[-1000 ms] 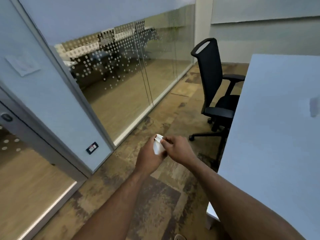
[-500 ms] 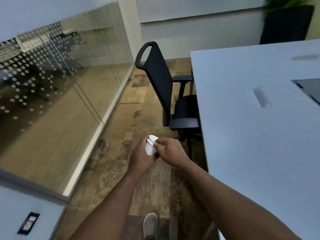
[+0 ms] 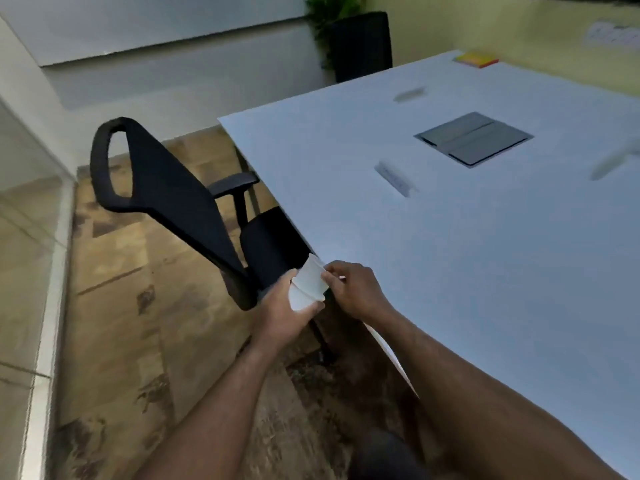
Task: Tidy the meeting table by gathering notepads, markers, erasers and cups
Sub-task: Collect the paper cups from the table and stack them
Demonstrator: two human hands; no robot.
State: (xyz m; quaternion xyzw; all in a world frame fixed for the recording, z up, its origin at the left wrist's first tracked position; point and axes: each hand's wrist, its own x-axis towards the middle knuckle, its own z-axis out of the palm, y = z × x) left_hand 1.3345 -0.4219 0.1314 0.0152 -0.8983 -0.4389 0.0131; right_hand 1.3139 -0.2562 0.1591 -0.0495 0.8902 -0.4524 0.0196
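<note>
Two white paper cups [image 3: 308, 284], one nested in the other, are held in front of me beside the near left edge of the white meeting table [image 3: 485, 258]. My left hand [image 3: 282, 311] grips the lower cup from below. My right hand [image 3: 353, 289] pinches the upper cup from the right. On the table lie a blurred marker-like item [image 3: 394, 177], another blurred one [image 3: 408, 94] farther back, a third at the right edge [image 3: 611, 162], and a stack of coloured sticky notes [image 3: 476, 59] at the far end.
A black office chair [image 3: 180, 199] stands tucked against the table's left side, just beyond my hands. A grey cable hatch [image 3: 472, 137] is set in the tabletop. A dark planter with a plant [image 3: 360, 45] stands at the back wall. A glass partition [image 3: 24, 237] runs along the left.
My view has swung right from the glass wall toward the table. Both hands keep hold of the cups, and the upper cup now sticks out further from the lower one.
</note>
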